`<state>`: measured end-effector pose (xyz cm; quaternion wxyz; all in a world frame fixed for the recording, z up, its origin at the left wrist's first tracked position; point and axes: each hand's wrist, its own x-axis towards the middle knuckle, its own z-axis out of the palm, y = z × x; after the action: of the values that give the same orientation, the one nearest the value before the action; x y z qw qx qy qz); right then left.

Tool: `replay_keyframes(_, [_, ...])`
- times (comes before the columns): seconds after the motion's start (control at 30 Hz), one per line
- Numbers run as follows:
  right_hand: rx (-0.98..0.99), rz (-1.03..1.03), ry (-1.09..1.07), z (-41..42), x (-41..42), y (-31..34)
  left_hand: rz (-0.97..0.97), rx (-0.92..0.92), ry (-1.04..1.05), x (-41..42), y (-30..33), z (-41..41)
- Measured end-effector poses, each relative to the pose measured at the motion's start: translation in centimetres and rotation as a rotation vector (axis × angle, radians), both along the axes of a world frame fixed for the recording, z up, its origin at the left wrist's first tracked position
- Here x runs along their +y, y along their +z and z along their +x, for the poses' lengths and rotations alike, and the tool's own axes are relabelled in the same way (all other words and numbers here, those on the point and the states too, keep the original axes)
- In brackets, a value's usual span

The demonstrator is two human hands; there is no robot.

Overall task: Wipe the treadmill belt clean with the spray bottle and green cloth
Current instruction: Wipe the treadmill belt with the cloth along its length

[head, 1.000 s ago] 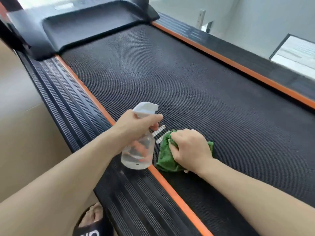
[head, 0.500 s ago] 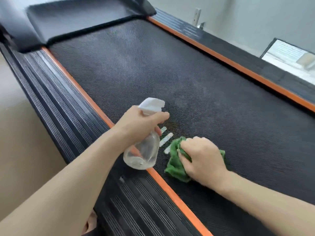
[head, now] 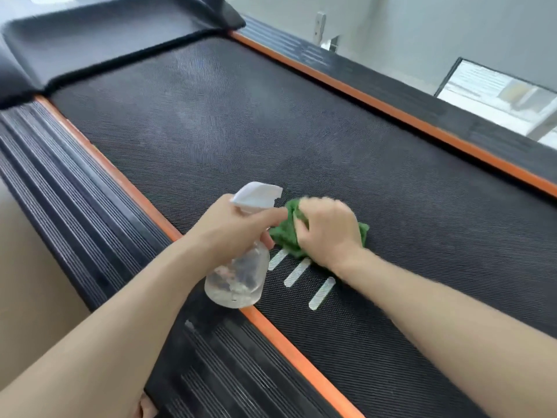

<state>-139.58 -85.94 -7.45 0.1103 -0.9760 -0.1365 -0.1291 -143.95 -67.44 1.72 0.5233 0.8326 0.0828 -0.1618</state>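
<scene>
The black textured treadmill belt (head: 301, 122) fills the middle of the view, with three white stripes (head: 297, 276) near its left edge. My left hand (head: 232, 224) grips a clear spray bottle (head: 238, 282) with a white trigger head, held over the left orange trim. My right hand (head: 327, 232) presses a crumpled green cloth (head: 284, 233) flat on the belt, just beyond the stripes and right next to the bottle. Most of the cloth is hidden under the hand, which is blurred.
Orange trim (head: 120, 176) and ribbed black side rails (head: 60, 191) border the belt on both sides. The black motor hood (head: 99, 46) sits at the far end. A framed white board (head: 497, 95) leans at the right. Beige floor (head: 27, 282) lies to the left.
My right hand has slid the green cloth forward along the belt, past the white stripes, which now show fully. The left hand still holds the bottle in about the same place.
</scene>
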Motion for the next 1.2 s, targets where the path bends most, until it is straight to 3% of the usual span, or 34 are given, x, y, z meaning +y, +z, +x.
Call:
replay_keyframes(0.13, [0.01, 0.001, 0.248, -8.9, -3.8, 0.2, 0.009, 0.018, 0.0, -0.6, -0.3, 0.1])
replay_keyframes(0.23, [-0.006, -0.039, 0.38, -7.5, -5.7, 0.0, 0.03, 0.0, 0.0, -1.0, -0.4, 0.1])
replay_keyframes(0.4, [0.024, -0.05, -0.131, 4.8, -4.9, 0.1, -0.003, -0.006, -0.012, -1.4, -1.0, -0.3])
replay_keyframes(0.5, [0.045, -0.028, -0.196, 5.6, -4.3, 0.2, 0.01, 0.002, -0.022, -1.6, -0.8, -0.7])
replay_keyframes(0.63, [-0.053, 0.035, -0.057, -1.7, -3.2, 0.3, 0.009, -0.009, -0.028, -1.6, -0.8, -0.8])
replay_keyframes(0.73, [-0.03, 0.036, 0.199, -8.7, -3.3, 0.2, -0.001, -0.021, -0.015, -1.7, -0.6, -0.5])
replay_keyframes(0.83, [0.002, -0.014, 0.422, -8.8, -4.8, 0.0, -0.015, -0.019, 0.009, -1.9, -0.7, -0.4])
replay_keyframes(0.9, [-0.021, -0.046, 0.31, -4.2, -5.2, -0.3, -0.033, -0.018, 0.01, -1.9, -0.8, -0.2])
replay_keyframes(0.97, [-0.034, -0.022, 0.002, 1.7, -5.0, -0.2, -0.052, -0.008, 0.029, -1.7, -1.0, -0.1])
replay_keyframes(1.03, [-0.009, -0.036, -0.168, 6.2, -4.0, -0.4, -0.084, -0.006, 0.055, -1.3, -1.3, -0.1])
replay_keyframes(1.13, [0.011, -0.056, -0.252, 7.7, -2.1, -0.2, -0.106, -0.024, 0.1, -0.4, -1.6, 0.2])
replay_keyframes(1.2, [-0.001, -0.044, -0.18, 4.9, -1.1, 0.0, -0.133, -0.021, 0.169, 0.6, -1.7, 0.5])
